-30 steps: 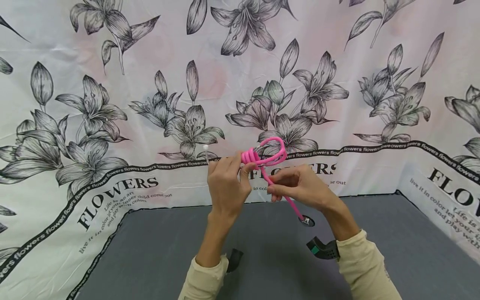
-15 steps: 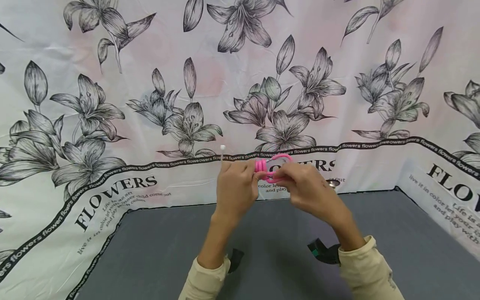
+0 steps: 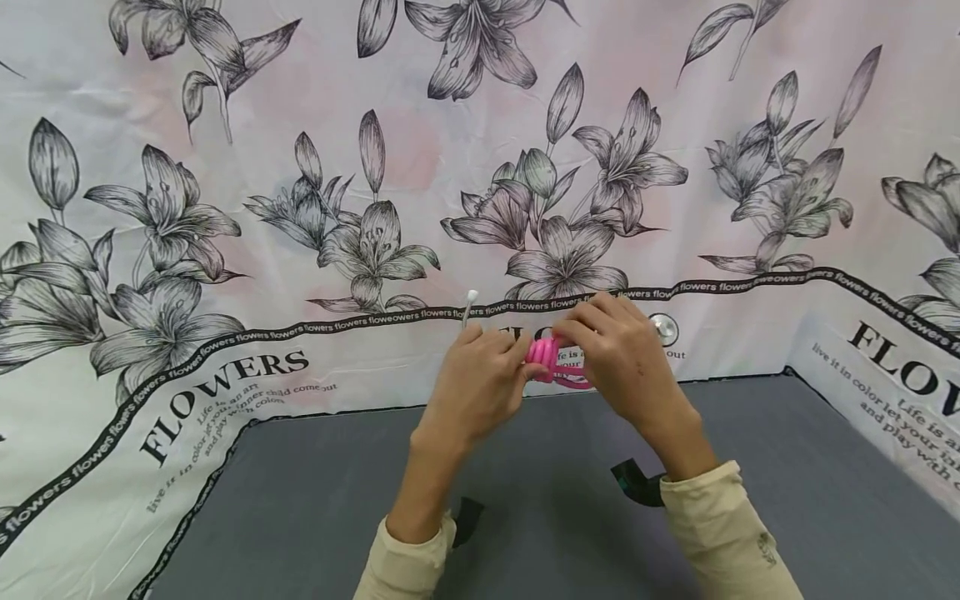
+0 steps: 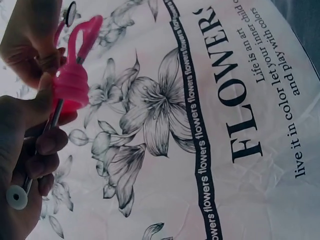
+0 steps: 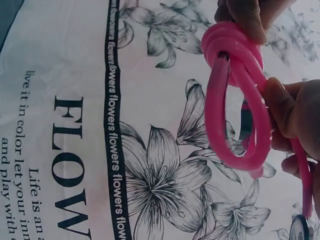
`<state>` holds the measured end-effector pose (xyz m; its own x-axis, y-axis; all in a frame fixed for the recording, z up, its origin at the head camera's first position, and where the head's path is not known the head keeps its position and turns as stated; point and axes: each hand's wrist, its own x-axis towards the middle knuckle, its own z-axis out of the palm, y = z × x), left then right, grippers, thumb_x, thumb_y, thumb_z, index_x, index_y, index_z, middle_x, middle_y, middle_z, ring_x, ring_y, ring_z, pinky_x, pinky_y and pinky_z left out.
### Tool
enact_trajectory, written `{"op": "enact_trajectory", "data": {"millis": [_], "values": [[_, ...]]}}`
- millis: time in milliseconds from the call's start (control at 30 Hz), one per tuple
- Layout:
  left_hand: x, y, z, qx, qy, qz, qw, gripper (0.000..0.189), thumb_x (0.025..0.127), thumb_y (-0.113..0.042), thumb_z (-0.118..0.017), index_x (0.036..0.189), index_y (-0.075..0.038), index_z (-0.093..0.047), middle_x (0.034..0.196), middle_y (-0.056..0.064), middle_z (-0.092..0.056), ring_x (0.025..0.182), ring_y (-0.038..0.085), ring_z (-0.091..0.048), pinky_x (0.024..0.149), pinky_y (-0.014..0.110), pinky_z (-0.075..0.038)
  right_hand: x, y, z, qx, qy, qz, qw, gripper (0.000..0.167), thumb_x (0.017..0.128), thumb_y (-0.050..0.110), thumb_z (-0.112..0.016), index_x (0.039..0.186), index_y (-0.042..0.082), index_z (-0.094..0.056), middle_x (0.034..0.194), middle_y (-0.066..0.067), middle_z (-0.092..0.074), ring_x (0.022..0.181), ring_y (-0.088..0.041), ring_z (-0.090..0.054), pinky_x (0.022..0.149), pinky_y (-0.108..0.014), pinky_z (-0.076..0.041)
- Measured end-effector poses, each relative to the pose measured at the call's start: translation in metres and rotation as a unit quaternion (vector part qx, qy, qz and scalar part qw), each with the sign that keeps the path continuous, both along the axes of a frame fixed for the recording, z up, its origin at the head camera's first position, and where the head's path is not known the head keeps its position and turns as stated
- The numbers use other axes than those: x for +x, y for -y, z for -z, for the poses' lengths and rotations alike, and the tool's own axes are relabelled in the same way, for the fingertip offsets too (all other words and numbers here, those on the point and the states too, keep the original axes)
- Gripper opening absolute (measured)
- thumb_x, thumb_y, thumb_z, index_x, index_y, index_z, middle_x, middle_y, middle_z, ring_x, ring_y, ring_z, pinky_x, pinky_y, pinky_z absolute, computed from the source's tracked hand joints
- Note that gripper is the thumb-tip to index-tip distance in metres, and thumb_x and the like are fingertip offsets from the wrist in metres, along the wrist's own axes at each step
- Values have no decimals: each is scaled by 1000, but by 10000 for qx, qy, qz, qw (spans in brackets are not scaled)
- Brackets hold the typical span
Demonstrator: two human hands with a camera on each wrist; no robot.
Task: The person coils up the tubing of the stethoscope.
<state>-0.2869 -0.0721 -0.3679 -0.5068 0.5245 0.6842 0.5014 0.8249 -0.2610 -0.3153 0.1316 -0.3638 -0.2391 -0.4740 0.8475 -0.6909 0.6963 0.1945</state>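
While the left hand (image 3: 477, 385) grips the coiled pink stethoscope (image 3: 542, 358), fingers curled, just right of centre in the head view, the right hand (image 3: 628, 358) pinches its tubing (image 5: 215, 110) between thumb and fingers.

Head view, closer wrist views, shared tubing (image 5: 215, 110)

Stethoscope tubing (image 5: 216, 115) is hot pink; sleeves (image 3: 723, 521) cream; worktop (image 3: 330, 492) plain dark grey; backdrop (image 3: 420, 50) pinkish white with sketchy black flowers (image 3: 562, 260).
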Motion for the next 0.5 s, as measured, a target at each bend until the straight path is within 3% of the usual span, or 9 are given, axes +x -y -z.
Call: {"op": "enact_trajectory", "data": {"millis": [100,300,400,500], "values": [[-1,3,-4,13,285,234,9993,32,98,-44,-70,104,-13,-74,69,-3,-60,64,12,-54,76,29,-37,-4,-4,-1,-2,86,-84,9999,22,75,-5,-89,93,3,-81,86,-10,-73,82,-28,-61,79,-41,-54],[-8,13,-3,299,1079,949,9892,39,96,-43,-73,122,-14,-78,86,-3,-78,71,12,-62,80,31,-40,-12,-13,1,-24,519,-555,9971,19,74,6,-89,89,7,-79,85,-5,-78,79,-23,-66,72,-37,-54],[-11,17,0,458,1358,1426,9794,39,94,-39,-76,122,-12,-79,101,-1,-83,83,12,-71,80,31,-42,-15,-19,1,-188,1178,-1215,9854,22,72,-1,-88,90,5,-78,85,-5,-78,79,-19,-71,72,-30,-58],[-13,20,2,603,1535,1780,9701,39,93,-36,-78,122,-10,-79,111,1,-82,83,11,-72,80,31,-44,-19,-26,1,-394,1812,-1810,9658,24,73,-8,-86,92,5,-77,86,-4,-78,79,-15,-73,76,-19,-58]]}}
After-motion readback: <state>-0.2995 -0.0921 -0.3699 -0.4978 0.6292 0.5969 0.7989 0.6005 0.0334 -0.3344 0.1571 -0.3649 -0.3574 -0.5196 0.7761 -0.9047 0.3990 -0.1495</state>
